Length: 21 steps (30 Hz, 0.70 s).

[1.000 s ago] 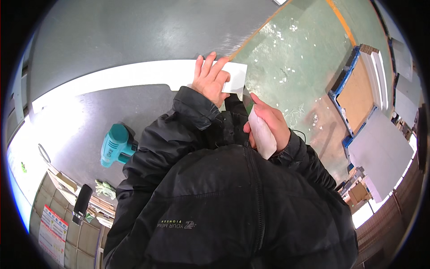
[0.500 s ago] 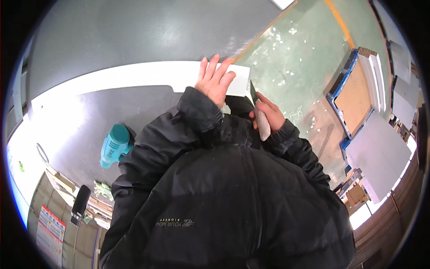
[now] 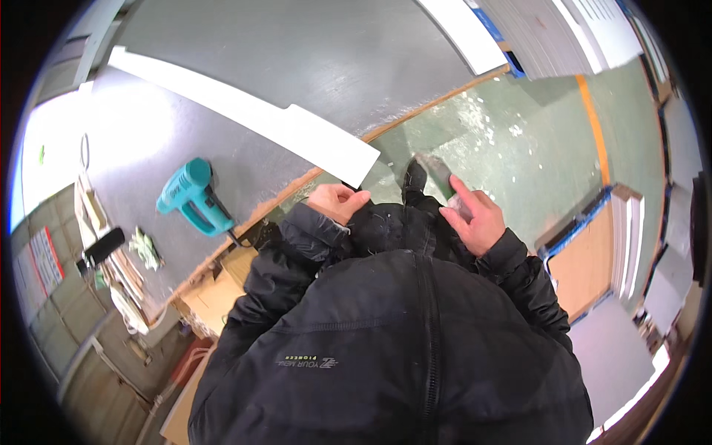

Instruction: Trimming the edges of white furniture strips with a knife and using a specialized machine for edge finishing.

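A knife [image 3: 439, 175] with a broad blade and a pale handle is in my right hand [image 3: 480, 221]. The blade points away from me over the floor, and my fingers hide most of the handle. My left hand [image 3: 335, 202] is just off the near end of a long white panel strip [image 3: 319, 141], its fingers curled and the thumb pressed toward them. Whatever the left fingers hold, if anything, is hidden. The strip lies slantwise on the dark grey worktable [image 3: 297, 52], its near end jutting past the wooden edge.
A teal heat gun [image 3: 194, 194] lies on the table at the left, near pale gloves [image 3: 145, 248]. Another white strip [image 3: 467, 33] is at the far table edge. Stacked panels [image 3: 586, 248] stand to the right. White scraps [image 3: 482, 122] litter the green floor.
My left hand has come off the strip's top and curled beside its end. The strip now lies slantwise in view. My right hand still holds the knife, and the view has turned.
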### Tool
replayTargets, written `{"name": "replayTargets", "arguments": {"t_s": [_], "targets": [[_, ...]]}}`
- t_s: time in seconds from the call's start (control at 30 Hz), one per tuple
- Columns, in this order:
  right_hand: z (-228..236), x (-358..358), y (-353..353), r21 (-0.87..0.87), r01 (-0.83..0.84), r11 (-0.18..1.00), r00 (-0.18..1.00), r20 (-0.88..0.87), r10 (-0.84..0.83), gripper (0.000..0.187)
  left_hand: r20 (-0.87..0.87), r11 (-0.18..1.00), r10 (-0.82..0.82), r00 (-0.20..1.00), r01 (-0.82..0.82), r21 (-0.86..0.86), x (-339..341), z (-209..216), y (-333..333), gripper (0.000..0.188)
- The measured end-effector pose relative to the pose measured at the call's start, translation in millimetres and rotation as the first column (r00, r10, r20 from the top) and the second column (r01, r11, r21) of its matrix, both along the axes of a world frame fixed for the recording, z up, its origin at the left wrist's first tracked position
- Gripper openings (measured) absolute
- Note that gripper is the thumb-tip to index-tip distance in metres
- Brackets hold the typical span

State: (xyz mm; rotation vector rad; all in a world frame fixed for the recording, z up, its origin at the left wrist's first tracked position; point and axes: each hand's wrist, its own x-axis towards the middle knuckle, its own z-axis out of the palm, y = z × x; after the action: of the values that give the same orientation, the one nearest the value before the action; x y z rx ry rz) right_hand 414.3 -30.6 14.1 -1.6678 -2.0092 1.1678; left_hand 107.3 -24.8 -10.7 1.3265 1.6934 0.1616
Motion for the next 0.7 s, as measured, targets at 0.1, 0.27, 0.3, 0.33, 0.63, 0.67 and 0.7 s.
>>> {"name": "replayTargets", "arguments": {"t_s": [0.1,0.27,0.3,0.33,0.63,0.67,0.7], "targets": [[-13.9,2.0,7.9,0.041,-0.206,0.978,0.978,0.038,0.205,0.057,0.177,0.846,0.444,0.878,-0.346,-0.407,11.6,-33.6,-20.3,0.039],[-32.3,-19.0,27.0,0.167,-0.361,0.917,0.931,0.128,0.343,0.050,0.615,0.426,0.786,0.073,-0.783,-0.453,27.1,-58.5,-11.1,0.038],[-35.0,-21.1,28.2,0.180,-0.372,0.911,0.925,0.151,0.349,0.050,0.628,0.409,0.777,0.053,-0.800,-0.439,29.4,-62.4,-11.1,0.037],[-36.8,-23.3,29.1,0.176,-0.390,0.904,0.918,0.157,0.365,0.050,0.638,0.410,0.769,0.042,-0.798,-0.441,28.1,-65.2,-12.8,0.038],[-38.6,-47.9,48.8,0.261,-0.411,0.873,0.907,0.217,0.362,0.049,0.620,0.362,0.784,-0.025,-0.793,-0.490,31.6,-54.1,-9.4,0.037],[-36.6,-54.6,54.3,0.228,-0.421,0.878,0.902,0.208,0.379,0.048,0.620,0.352,0.783,-0.039,-0.794,-0.495,31.9,-55.8,-10.6,0.037],[-35.7,-62.1,60.7,0.195,-0.431,0.881,0.897,0.198,0.395,0.048,0.639,0.367,0.768,-0.044,-0.788,-0.494,32.2,-58.9,-11.7,0.036]]}}
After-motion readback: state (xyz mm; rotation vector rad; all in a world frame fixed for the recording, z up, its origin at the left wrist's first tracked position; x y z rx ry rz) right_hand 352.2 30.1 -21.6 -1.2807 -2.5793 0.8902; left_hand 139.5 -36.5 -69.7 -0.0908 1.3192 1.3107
